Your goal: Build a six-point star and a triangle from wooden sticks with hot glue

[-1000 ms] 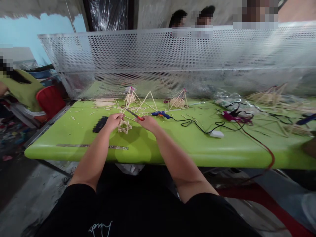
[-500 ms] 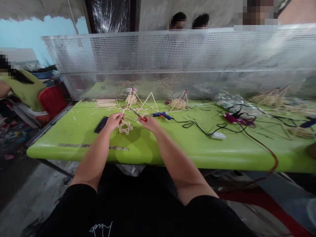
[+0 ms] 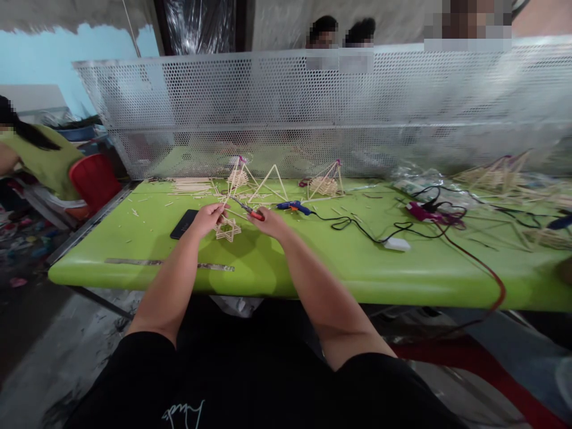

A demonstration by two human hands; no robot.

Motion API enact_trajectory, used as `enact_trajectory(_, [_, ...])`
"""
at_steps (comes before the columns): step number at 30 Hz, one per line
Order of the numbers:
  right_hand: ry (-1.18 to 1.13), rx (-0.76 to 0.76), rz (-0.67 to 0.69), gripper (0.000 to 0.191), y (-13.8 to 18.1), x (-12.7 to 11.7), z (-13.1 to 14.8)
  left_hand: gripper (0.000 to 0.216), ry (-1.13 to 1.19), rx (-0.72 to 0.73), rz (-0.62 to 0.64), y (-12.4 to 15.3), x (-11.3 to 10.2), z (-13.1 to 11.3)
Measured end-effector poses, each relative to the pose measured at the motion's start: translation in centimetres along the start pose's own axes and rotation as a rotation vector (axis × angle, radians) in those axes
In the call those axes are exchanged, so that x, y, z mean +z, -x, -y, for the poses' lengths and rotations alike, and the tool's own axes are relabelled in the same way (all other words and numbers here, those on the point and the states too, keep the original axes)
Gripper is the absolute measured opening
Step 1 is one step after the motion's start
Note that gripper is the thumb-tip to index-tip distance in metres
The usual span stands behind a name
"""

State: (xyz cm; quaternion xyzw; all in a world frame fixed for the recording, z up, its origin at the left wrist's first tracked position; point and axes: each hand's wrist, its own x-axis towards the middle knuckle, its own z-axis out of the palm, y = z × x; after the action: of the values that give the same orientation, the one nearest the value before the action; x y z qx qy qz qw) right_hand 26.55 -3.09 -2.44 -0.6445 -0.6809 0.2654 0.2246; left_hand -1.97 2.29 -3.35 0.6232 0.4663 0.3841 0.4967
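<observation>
My left hand [image 3: 210, 219] pinches a thin wooden stick [image 3: 227, 201] that points up and away from me. In my right hand [image 3: 268, 222] is a red-handled tool [image 3: 255, 215] with a narrow metal end, like scissors or pliers; its exact kind is too small to tell. The metal end reaches toward the upper part of the stick; whether they touch is unclear. Just below my left fingers lies a star-shaped frame of layered sticks [image 3: 228, 230]. A blue glue gun [image 3: 294, 207] rests beyond my right hand, its black cord trailing right.
Behind my hands are loose sticks [image 3: 192, 186] and triangular stick frames [image 3: 274, 167]. A phone [image 3: 183, 224] and metal strip [image 3: 134, 261] lie left. Right are a white adapter [image 3: 397, 245], tangled cords and a pink power strip [image 3: 422, 212]. A perforated metal screen [image 3: 268, 113] borders the green table.
The red-handled tool and my right fingers have shifted very slightly. My left hand keeps its hold on the stick, and the star-shaped frame has stayed in place.
</observation>
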Motion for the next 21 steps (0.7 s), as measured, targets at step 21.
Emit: enact_trajectory(21, [0.156, 0.176, 0.007, 0.037, 0.6, -1.3, 2.1, 0.045, -0.219, -0.052, -0.032, 0.8, 0.1, -1.0])
